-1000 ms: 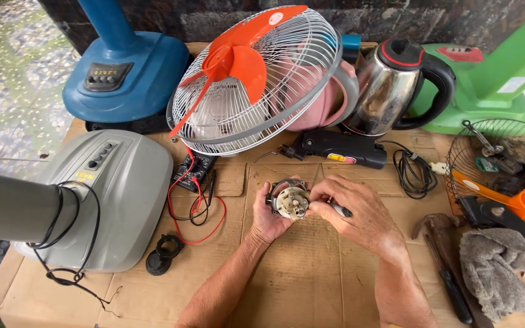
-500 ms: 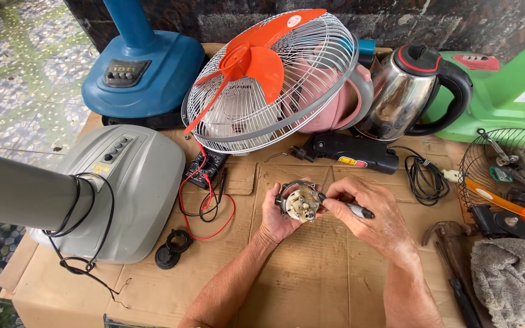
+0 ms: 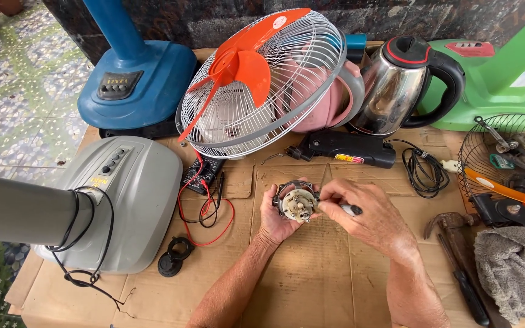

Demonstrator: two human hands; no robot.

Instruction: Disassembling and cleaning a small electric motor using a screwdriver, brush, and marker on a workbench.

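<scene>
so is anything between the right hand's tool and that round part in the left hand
Nothing visible does. The left hand cups the round base part face up, and the right hand brings the dark-handled tool directly to its right edge.

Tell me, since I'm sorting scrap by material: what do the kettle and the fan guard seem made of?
The kettle looks like polished steel, mirror-bright with reflections, with a black, probably plastic, handle and lid. The fan guard appears to be thin metal wire with a white coating.
</scene>
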